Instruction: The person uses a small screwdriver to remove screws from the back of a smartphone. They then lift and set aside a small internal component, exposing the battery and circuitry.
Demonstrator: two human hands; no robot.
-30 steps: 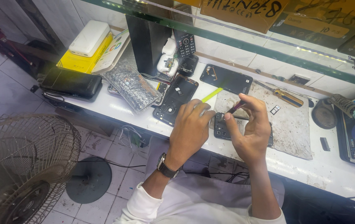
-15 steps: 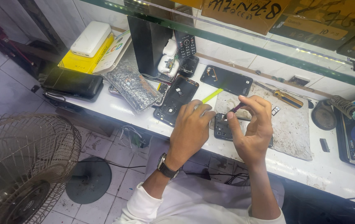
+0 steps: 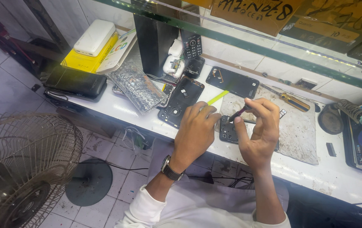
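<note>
Big wire-guard fan (image 3: pixel 18 169) on the tiled floor at near left; long white counter (image 3: pixel 341 181) running left to right, glass shelf (image 3: pixel 240 44) above its far edge. On the counter, largest first: worn grey work mat (image 3: pixel 295 126), black pouch (image 3: pixel 75 82) at far left, yellow box (image 3: pixel 86 63) with a white power bank (image 3: pixel 95 38) on top, clear patterned phone case (image 3: pixel 136 86), 2 opened black phone shells (image 3: pixel 181 101) and (image 3: pixel 232 82), screwdriver (image 3: pixel 288 100) with a yellow-and-black handle, soldering iron (image 3: pixel 358 114) at far right.

Left hand (image 3: pixel 195 133), watch (image 3: pixel 170 169) on the wrist, pressed flat with fingers together over the left end of the small dark phone (image 3: pixel 229 131), pinning it on the mat's near left edge. Right hand (image 3: pixel 259 135) raised just above it, thumb and fingers pinching a thin dark tool (image 3: pixel 239 113), tip angled down toward the phone. Yellow-green pry stick (image 3: pixel 217 97) poking out beyond the left hand.

Likely risks: tip skidding off a small part and gouging the exposed inside, from too steep an angle; phone sliding toward the near counter edge if the left palm eases.

Phone itself: small, black, back off, round camera openings showing, mostly covered by both hands.
</note>
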